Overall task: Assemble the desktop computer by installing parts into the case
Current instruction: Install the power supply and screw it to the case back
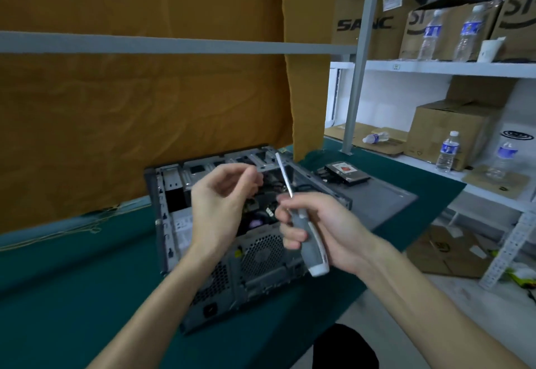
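Green-covered table [72,267], open computer case [261,252] lying at its middle.
Above the case, the right hand [324,232] grips a screwdriver [307,235], shaft pointing up; the left hand [223,206] has fingertips pinched together, contents unclear. Farther right lies a hard drive [346,172].

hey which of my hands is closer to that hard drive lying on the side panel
Right. Your right hand, gripping the screwdriver, is above the computer case's right edge, nearest the hard drive beyond it. Your left hand hovers over the case's middle, farther away.
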{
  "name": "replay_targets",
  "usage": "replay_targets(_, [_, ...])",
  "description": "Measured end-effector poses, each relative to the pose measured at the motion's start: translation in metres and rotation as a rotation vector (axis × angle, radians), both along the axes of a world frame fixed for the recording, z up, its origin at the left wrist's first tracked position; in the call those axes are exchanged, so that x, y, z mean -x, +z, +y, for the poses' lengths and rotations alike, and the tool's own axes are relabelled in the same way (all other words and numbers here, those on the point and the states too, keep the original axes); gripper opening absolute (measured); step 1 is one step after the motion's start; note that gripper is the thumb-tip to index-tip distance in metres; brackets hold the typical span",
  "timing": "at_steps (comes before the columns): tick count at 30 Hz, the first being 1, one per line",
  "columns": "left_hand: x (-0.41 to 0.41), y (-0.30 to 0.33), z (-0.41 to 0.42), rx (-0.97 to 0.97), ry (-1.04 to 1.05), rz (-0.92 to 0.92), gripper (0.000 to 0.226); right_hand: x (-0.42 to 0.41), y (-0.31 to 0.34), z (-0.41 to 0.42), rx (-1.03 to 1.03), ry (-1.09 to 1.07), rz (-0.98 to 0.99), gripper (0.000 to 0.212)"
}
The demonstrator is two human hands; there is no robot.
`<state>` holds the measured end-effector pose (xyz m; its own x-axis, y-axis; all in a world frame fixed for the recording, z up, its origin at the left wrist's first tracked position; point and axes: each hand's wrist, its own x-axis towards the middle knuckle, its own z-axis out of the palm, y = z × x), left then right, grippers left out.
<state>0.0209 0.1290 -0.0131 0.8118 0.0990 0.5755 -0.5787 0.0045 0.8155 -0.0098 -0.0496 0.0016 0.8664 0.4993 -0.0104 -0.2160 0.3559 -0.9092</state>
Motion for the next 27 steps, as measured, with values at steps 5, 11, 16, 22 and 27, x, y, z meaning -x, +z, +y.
replay_targets(5, [0.046,-0.013,0.034,0.416,-0.316,0.456,0.021,0.051,-0.035,0.023,0.180,-0.034,-0.096,0.027])
replay_targets(11, [0.077,-0.024,0.053,0.473,-0.356,0.554,0.016,0.091,-0.058,0.033,0.367,-0.053,-0.285,0.015])
replay_targets(16, [0.098,-0.038,0.063,0.466,-0.257,0.513,0.024,0.108,-0.071,0.034,0.394,-0.040,-0.352,0.015])
replay_targets(22, [0.123,-0.061,0.072,0.502,-0.281,0.571,0.029,0.119,-0.088,0.036,0.450,0.028,-0.353,0.013])
replay_targets(27, [0.132,-0.077,0.077,0.624,-0.282,0.631,0.014,0.124,-0.103,0.045,0.460,0.042,-0.332,0.015])
